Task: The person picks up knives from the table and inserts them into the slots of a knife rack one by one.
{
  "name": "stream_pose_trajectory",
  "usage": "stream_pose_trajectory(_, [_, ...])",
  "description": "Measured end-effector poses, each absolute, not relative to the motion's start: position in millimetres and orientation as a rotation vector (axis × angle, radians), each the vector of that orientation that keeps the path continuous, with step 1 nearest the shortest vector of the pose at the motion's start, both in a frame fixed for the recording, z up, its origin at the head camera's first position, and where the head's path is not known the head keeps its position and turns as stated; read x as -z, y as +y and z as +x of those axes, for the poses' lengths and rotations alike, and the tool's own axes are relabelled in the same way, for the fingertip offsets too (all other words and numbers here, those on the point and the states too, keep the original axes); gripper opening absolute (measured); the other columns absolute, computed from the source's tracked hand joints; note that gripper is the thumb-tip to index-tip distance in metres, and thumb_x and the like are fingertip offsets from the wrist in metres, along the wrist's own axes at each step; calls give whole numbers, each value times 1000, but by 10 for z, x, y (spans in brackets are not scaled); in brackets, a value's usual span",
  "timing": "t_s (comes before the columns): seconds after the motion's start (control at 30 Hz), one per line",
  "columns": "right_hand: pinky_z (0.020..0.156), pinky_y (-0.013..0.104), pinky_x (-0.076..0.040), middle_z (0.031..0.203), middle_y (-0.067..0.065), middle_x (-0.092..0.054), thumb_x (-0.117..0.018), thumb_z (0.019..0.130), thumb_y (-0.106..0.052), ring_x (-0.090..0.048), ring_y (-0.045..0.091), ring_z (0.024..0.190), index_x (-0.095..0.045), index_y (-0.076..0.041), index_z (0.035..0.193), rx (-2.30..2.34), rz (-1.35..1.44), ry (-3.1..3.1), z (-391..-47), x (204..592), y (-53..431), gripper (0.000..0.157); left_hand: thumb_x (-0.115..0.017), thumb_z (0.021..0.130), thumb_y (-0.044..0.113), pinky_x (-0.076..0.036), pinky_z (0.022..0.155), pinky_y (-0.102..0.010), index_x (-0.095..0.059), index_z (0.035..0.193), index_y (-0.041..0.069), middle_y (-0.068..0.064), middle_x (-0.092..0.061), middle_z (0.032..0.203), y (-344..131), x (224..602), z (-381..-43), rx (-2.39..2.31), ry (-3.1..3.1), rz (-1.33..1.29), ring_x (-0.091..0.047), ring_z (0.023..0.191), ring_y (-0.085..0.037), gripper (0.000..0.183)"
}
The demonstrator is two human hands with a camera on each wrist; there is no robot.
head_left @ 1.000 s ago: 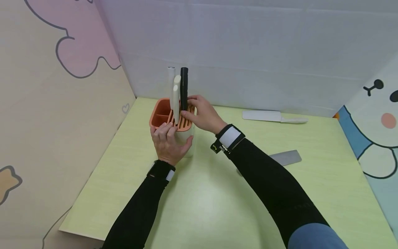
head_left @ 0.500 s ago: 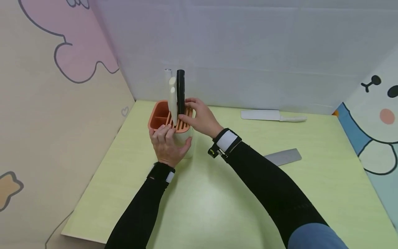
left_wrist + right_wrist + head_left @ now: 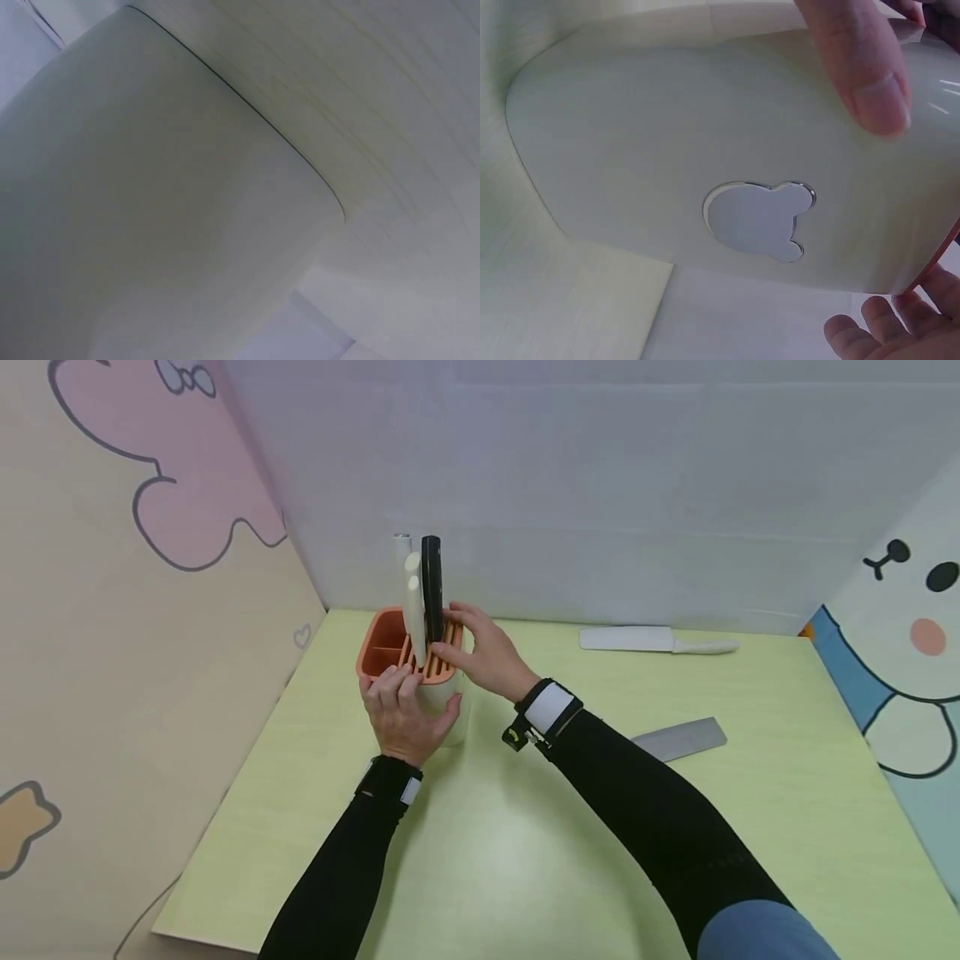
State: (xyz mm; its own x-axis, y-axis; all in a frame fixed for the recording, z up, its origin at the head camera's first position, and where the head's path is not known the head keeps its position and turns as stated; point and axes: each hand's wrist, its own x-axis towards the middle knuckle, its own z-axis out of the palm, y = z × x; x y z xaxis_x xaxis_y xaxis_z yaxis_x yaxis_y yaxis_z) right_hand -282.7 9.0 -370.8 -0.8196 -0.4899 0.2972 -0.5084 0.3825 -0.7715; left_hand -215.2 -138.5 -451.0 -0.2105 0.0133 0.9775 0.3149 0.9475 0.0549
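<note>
A cream knife holder with an orange top stands at the back left of the table. My left hand grips its front, fingers at the rim and the left thumb pressed on its side wall. My right hand holds the top's right edge, its thumb beside the base of a black knife handle; in the right wrist view its fingers are near the orange rim. Two white handles and a silver-topped handle rise from the slots. The left wrist view shows mainly the holder's wall.
A white-handled knife with a broad blade lies at the back right. Nearer, a grey blade is partly hidden under the right forearm. The wall stands behind the table, with a side wall on the left.
The head view has shifted slightly, so the scene sits a little lower. The upright handles lean slightly farther left over the holder. Both hands keep their places on it.
</note>
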Motion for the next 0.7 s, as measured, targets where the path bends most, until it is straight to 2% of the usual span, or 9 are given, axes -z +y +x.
stream_pose_trajectory(0.1, [107,44,-35,152,6,-35,-61,91,-42,-31,19,140,-46,-14,142,-1474,905,-2595,-2782,3737,189,60,-75,67,40,-32,98,-57,-49,109,4,-15,-52,109,-1385,4518,-2144,285,-1774,-243,-45,107,-31,61])
stream_pose_trajectory(0.23, [103,46,-39,148,7,-40,-61,92,-41,-36,19,136,-43,-10,144,-1489,878,-2602,-2726,3802,442,62,-70,74,43,-32,98,-57,-48,109,5,-15,-52,109,-1391,4533,-2142,285,-1781,-239,-45,107,-31,56])
stream_pose_trajectory(0.5, [105,46,-36,144,6,-44,-61,93,-36,-39,22,133,-43,-8,142,-1524,728,-2668,-2688,3999,1235,60,-76,64,36,-32,97,-58,-48,109,5,-15,-52,110,-1393,4550,-2145,306,-1785,-244,-45,108,-31,61])
stream_pose_trajectory(0.7, [104,51,-35,143,12,-45,-61,94,-35,-40,29,132,-44,-6,141,-1474,574,-2712,-2640,4075,1877,58,-72,68,37,-32,97,-58,-49,108,5,-15,-52,110,-1381,4555,-2153,329,-1768,-246,-46,107,-31,56])
